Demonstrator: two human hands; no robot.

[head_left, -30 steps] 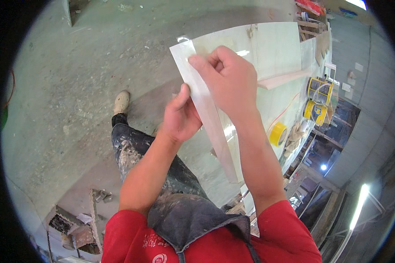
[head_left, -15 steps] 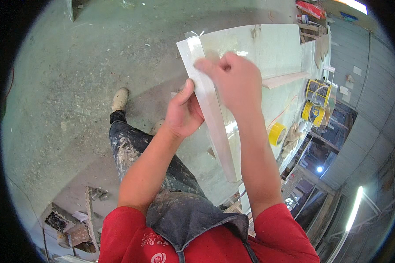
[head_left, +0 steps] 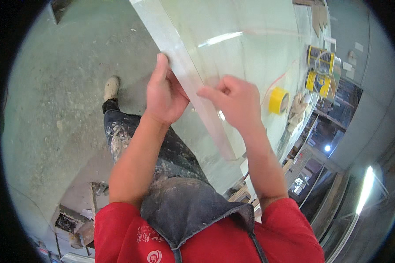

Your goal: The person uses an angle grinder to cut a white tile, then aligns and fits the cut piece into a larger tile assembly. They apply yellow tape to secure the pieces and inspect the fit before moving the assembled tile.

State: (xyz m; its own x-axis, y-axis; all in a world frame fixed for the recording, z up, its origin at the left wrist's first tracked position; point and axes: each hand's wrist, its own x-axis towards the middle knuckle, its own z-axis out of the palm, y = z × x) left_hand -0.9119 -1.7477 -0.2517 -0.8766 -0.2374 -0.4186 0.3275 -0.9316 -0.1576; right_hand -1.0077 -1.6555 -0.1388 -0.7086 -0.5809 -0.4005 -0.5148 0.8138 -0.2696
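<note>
Strip (head_left: 178,57) is pinched along one edge by the left hand (head_left: 164,98) as the right hand (head_left: 238,100) curls at the other, its own grip too blurred to tell

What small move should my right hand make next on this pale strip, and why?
Probably slide the right hand slightly toward the near end of the pale strip: its thumb sits by the right edge, that end is free of hands, and the left hand is at the opposite edge.
</note>
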